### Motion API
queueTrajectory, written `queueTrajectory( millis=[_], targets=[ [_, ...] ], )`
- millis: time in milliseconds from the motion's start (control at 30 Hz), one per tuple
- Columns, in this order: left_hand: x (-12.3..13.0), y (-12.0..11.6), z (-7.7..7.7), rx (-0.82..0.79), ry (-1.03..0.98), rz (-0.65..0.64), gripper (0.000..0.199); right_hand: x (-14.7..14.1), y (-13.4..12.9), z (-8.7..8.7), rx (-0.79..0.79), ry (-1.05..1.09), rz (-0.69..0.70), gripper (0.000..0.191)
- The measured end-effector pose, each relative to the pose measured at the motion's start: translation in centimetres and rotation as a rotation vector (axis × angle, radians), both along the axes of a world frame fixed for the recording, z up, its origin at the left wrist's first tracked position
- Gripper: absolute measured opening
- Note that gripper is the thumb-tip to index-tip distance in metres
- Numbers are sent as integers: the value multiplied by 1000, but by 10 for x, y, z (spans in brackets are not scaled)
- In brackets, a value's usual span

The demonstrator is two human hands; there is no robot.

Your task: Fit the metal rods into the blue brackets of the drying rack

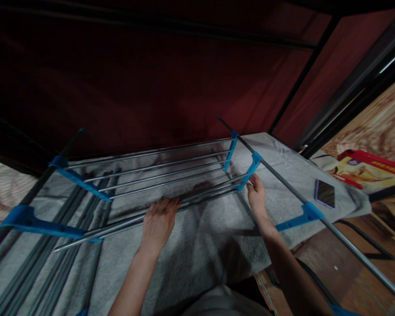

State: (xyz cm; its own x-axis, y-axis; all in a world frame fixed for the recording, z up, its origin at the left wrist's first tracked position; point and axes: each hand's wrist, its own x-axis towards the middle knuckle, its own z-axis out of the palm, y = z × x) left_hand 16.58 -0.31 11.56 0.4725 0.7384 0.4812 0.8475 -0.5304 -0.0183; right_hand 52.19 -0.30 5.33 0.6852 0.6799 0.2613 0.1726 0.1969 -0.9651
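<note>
Clasping the near rods (128,220), the left hand (160,219) could skew them if the right hand (257,193), pinching a bracket (252,166), pushes unevenly.

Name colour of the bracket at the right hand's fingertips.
The bracket is blue; best seen in head view.

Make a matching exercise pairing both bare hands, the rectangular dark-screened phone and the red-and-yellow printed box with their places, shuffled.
1. Bare left hand
2. Bare right hand
3. Rectangular dark-screened phone
4. Red-and-yellow printed box

A. Lying flat on the grey cloth
B. At a blue plastic bracket
C. At the picture's right edge
D. Over thin silver metal tubes

Pairs: 1-D, 2-B, 3-A, 4-C
</note>
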Motion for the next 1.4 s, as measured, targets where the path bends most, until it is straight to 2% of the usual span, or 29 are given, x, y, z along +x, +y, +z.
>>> queueTrajectory(
  millis=[333, 767, 1133, 1267, 1400],
  targets=[
    [0, 6, 8, -1, 13, -26, 39, 2, -1, -4, -29, 1, 1, 44],
    [-1, 10, 15, -86, 29, -23, 41, 2, -2, -8, -83, -192, -16, 59],
    [-2, 12, 19, -144, -1, -53, 35, 4, 0, -10, -86, -251, -20, 60],
    [0, 11, 20, -154, -28, -35, 30, -6, -6, -12, -86, -318, 30, 65],
    [2, 2, 19, -164, 2, -22, 30, -36, -26, -10, -70, -464, -49, 69]
  ],
)
